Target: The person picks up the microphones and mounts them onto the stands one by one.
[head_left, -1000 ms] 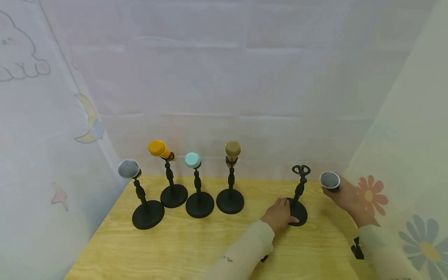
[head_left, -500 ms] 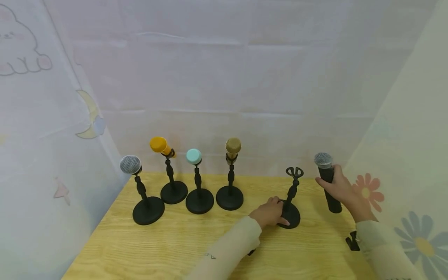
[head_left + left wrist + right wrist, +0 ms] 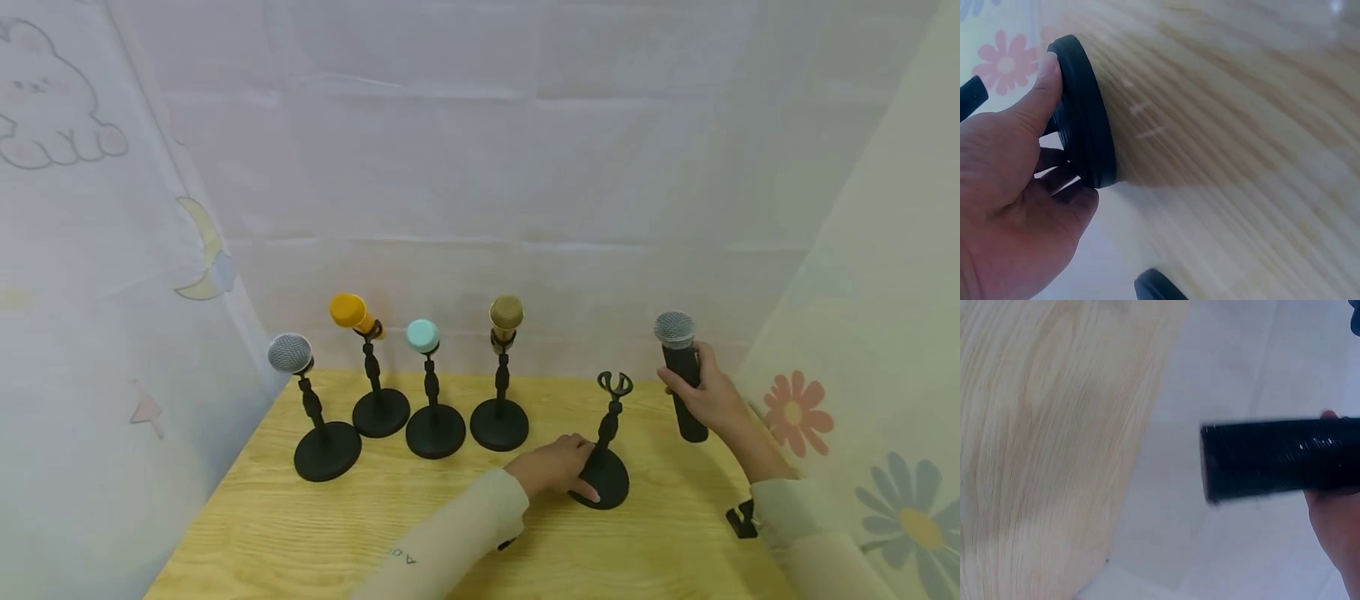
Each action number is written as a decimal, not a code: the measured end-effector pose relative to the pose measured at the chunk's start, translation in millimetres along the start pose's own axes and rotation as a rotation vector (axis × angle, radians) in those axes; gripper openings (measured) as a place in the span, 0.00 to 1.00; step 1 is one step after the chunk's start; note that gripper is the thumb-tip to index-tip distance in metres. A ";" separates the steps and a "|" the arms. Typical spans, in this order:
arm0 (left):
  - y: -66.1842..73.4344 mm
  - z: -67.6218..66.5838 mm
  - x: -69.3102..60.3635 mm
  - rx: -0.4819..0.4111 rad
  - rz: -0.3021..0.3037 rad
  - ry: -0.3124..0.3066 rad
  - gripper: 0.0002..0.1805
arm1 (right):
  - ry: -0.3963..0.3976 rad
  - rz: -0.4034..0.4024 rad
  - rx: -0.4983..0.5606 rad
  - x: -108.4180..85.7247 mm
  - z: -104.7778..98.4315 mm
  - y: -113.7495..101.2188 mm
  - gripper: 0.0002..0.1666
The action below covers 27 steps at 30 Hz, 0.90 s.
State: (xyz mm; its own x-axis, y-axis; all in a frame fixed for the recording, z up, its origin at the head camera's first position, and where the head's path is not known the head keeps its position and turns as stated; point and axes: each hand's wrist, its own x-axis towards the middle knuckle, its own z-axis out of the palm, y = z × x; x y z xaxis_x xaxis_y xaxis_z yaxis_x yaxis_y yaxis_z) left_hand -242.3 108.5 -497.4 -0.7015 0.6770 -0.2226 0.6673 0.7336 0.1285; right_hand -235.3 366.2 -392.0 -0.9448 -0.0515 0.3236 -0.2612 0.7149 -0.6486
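My left hand point(image 3: 557, 464) grips the round black base of a microphone stand point(image 3: 604, 479), with the thumb on one side and the fingers on the other. In the left wrist view the base point(image 3: 1088, 119) stands at the table surface, and the thumb lies along its rim. An open clip point(image 3: 615, 384) with nothing in it tops this stand. To its right, my right hand point(image 3: 712, 392) holds a black microphone point(image 3: 682, 367) with a silver mesh head, raised and nearly upright. The right wrist view shows the microphone's plain black lower end point(image 3: 1272, 459), slightly blurred.
Left of my hands, several stands hold microphones: a silver-headed one point(image 3: 291, 354), an orange one point(image 3: 349, 311), a mint one point(image 3: 423, 336) and a gold one point(image 3: 507, 313). A printed cloth wall point(image 3: 465, 167) borders the wooden table point(image 3: 300, 542).
My left hand has moved the stand left and nearer to me. The right hand has lifted the microphone and brought it left, toward the stand, tilting it upright.
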 end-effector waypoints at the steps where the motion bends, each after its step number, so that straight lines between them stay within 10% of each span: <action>1: -1.4 1.3 -4.0 0.006 0.009 -0.003 0.50 | 0.014 0.001 0.003 -1.1 1.9 -1.9 0.39; 11: -25.0 13.2 -47.8 0.023 0.090 -0.003 0.51 | 0.016 0.008 0.259 -14.2 21.9 -33.0 0.18; 27: -43.0 24.6 -99.7 -0.014 0.119 0.052 0.50 | 0.005 -0.073 0.468 -20.2 53.8 -63.4 0.14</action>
State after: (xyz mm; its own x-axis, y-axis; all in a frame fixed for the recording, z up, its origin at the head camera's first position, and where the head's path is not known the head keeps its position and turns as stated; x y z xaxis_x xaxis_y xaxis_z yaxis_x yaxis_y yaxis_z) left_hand -194.9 8.0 -504.5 -0.6296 0.7615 -0.1541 0.7435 0.6481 0.1646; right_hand -210.2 284.5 -394.5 -0.9200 -0.0854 0.3824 -0.3889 0.3185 -0.8645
